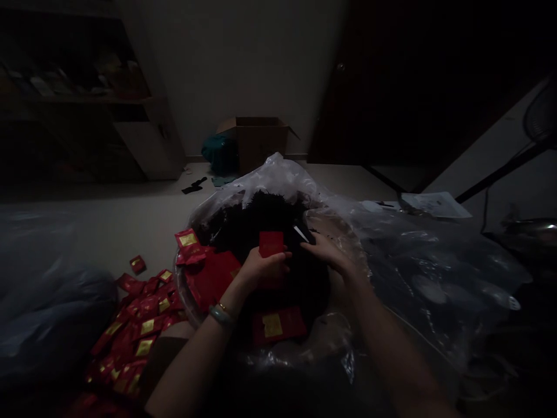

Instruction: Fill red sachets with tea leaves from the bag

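A red packet point(271, 244) stands upright in my left hand point(263, 270), held between the fingers and thumb above a dark, fibrous heap point(256, 217). My right hand point(326, 252) rests at the heap's right side, its fingertips close to a thin white strip point(301, 234). Whether that hand grips the strip is hidden in the dim light. The heap lies in a clear plastic bag point(278, 174) lining a round basin point(335, 232). Larger red gold-labelled packets point(278, 325) lie against the heap, and many more point(143, 328) are scattered on the floor at lower left.
A dark plastic sack point(47, 307) lies at far left. Further ahead stand an open cardboard box point(256, 139) and a teal bag point(220, 154). A wooden shelf unit point(148, 136) is at upper left. Papers point(435, 204) and a fan point(542, 113) are at right.
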Demonstrator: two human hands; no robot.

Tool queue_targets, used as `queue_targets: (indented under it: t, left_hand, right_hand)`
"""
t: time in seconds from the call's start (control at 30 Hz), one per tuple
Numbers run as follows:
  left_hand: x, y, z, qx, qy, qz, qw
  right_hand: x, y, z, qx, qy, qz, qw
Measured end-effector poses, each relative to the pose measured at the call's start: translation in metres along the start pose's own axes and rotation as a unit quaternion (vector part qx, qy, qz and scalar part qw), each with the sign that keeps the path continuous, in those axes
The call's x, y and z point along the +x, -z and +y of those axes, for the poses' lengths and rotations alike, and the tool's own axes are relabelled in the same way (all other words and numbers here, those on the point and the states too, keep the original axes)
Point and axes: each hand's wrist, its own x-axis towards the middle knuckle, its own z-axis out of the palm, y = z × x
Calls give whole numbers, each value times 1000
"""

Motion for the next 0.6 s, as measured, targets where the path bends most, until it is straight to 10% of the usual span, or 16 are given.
queue_targets:
  t: [0.17,0.6]
  left_hand:
    - [2,0,-4,-5,9,-37,999]
    - [-3,-1,-4,16,12,-68,998]
  right_hand:
    - [-25,10,-37,299,20,-34,953]
    - [-30,-11,-52,359,35,-90,928]
